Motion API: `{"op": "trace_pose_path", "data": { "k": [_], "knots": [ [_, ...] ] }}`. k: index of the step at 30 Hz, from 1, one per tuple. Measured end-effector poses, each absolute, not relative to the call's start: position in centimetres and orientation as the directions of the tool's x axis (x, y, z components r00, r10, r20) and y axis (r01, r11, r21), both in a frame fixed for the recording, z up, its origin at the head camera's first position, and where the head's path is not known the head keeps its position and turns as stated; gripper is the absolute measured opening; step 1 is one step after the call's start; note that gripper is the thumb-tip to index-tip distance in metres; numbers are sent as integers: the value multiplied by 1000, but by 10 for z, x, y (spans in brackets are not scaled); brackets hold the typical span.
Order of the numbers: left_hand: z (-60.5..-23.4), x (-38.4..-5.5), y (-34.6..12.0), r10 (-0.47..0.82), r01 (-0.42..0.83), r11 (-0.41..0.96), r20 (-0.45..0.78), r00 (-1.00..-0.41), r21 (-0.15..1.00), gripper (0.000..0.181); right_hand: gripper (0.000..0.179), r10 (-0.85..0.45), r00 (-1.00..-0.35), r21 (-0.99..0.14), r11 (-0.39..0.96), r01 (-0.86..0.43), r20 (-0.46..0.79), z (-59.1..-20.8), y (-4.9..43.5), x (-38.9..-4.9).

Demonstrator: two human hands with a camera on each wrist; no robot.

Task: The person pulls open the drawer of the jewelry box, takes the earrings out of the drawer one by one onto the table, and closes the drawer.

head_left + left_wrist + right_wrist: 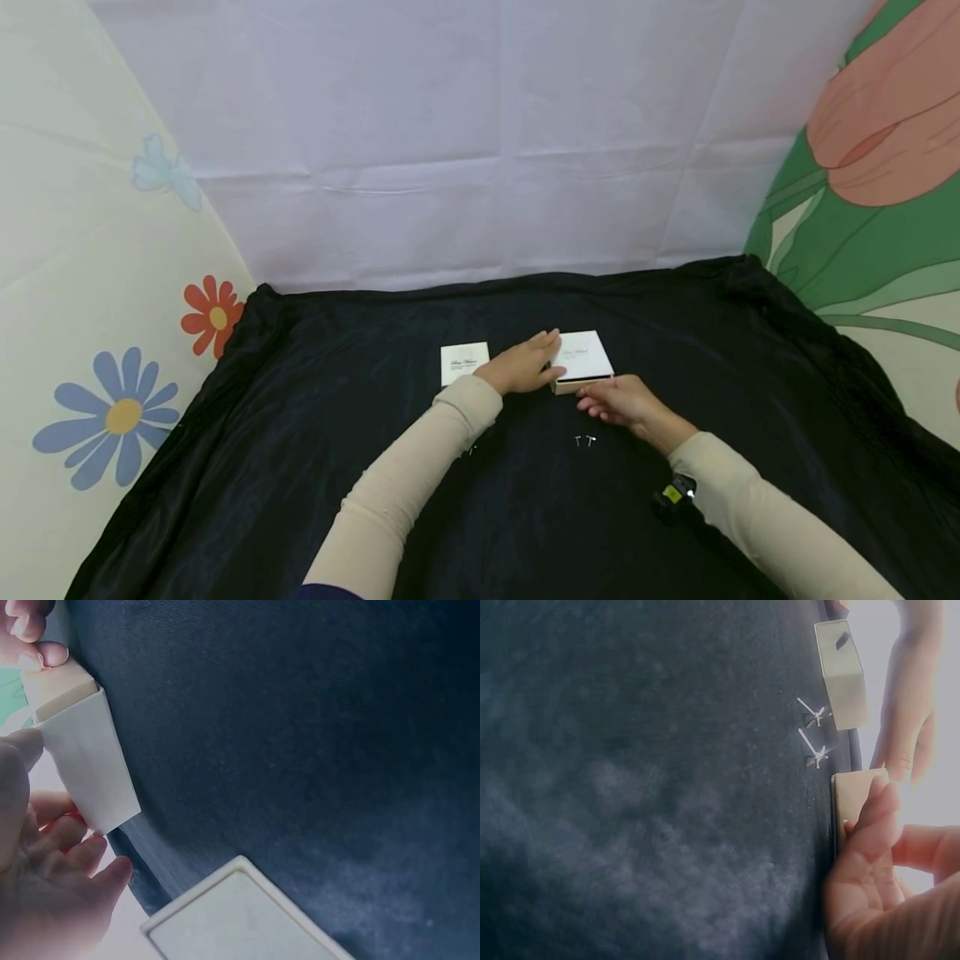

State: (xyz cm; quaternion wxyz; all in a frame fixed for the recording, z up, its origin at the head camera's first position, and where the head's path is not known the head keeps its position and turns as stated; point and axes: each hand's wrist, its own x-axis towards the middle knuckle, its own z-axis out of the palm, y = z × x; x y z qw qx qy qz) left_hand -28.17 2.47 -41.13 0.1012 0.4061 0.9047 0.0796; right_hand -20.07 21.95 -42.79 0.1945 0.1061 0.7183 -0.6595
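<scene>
A small white box with printed script [582,354] lies on the black cloth; its tan inner drawer [64,694] sticks partway out of the white sleeve [94,765] on the near side. My left hand [528,365] grips the sleeve at its left, thumb toward the near end and fingertips farther back. At the drawer's front end, my right hand [628,404] pinches the drawer with its thumb and fingers. The drawer's contents are hidden. Two tiny T-shaped metal pieces [585,441] lie on the cloth just in front of the right hand.
A second white printed box [465,354] lies to the left, partly behind my left wrist. More tiny metal bits [472,451] show beside the left forearm. Black cloth [525,517] covers the table, and a white backdrop [450,167] rises behind it.
</scene>
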Motion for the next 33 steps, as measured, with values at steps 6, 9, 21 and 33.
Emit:
{"op": "trace_pose_path", "data": {
  "k": [6, 9, 21, 33],
  "knots": [
    [-410, -281, 25, 748, 715, 661, -122, -653, 225, 65, 29, -97, -900, -902, 123, 413, -425, -426, 219, -202],
    [-409, -280, 25, 745, 714, 664, -121, -656, 222, 65, 32, -90, -898, -900, 122, 419, -430, -425, 218, -203],
    [-410, -281, 25, 746, 717, 663, -112, -656, 217, 65, 23, -93, -899, -904, 53, 424, -427, -426, 214, -206],
    [-410, -279, 26, 741, 713, 669, -122, -660, 209, 64, 30, -94, -900, -904, 72, 421, -426, -426, 215, -205]
  ]
}}
